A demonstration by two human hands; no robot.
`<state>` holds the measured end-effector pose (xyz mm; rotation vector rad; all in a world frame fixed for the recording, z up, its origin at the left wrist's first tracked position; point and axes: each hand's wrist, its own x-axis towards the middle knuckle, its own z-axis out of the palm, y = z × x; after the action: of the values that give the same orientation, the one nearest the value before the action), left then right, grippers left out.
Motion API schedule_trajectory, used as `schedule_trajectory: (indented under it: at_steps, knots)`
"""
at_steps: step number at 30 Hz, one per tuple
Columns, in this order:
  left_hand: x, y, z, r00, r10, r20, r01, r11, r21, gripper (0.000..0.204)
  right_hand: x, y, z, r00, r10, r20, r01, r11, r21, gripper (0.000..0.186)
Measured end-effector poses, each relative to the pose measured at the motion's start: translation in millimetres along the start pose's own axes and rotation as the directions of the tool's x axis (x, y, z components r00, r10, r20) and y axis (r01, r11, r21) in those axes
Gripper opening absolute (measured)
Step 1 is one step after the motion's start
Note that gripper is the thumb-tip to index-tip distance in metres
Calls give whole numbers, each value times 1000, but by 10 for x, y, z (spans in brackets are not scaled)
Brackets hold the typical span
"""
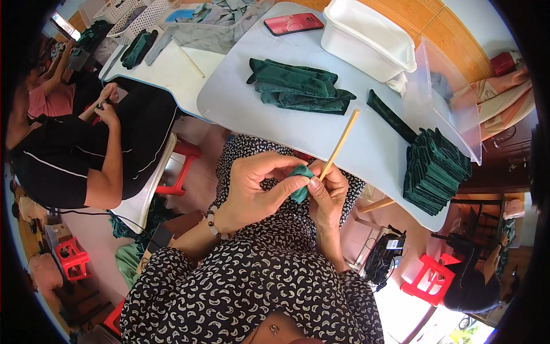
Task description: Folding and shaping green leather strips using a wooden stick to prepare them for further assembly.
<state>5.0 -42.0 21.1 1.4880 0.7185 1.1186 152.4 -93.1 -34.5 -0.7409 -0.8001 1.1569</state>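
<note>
One pale table (229, 92), one white tub (366, 46) at one o'clock, one loose green pile (301, 83) at twelve, one green stack (432, 172) at three, left hand (259, 184) and right hand (329, 195) at centre, one wooden stick (340, 142) gripped in the right, one small green cloth (301, 171) pinched between both.

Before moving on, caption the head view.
Left hand and right hand pinch green cloth; the right also holds a wooden stick.

The table (229, 94) bears cloth pile (295, 80) left, cloth stack (435, 172) right.
</note>
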Motion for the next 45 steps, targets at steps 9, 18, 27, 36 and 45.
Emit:
schedule_trajectory:
  at_steps: [9, 18, 27, 36, 45]
  knots:
    - [-15, -88, 16, 997, 68, 39, -72, 991, 115, 11, -81, 42, 2, 997, -29, 66, 32, 999, -41, 10]
    - [-98, -114, 212, 992, -123, -12, 117, 969, -218, 15, -162, 5, -25, 994, 74, -83, -69, 996, 64, 12]
    - [-52, -59, 105, 993, 89, 73, -103, 967, 231, 11, -39, -43, -16, 992, -106, -69, 104, 994, -24, 35]
    - [-83, -87, 142, 977, 182, 113, -208, 934, 291, 11, 12, -43, -22, 976, -204, -71, 204, 979, -11, 14]
    - [-102, -109, 152, 971, 176, 160, -213, 941, 263, 13, 24, 46, 49, 979, -37, -202, 102, 942, 318, 28]
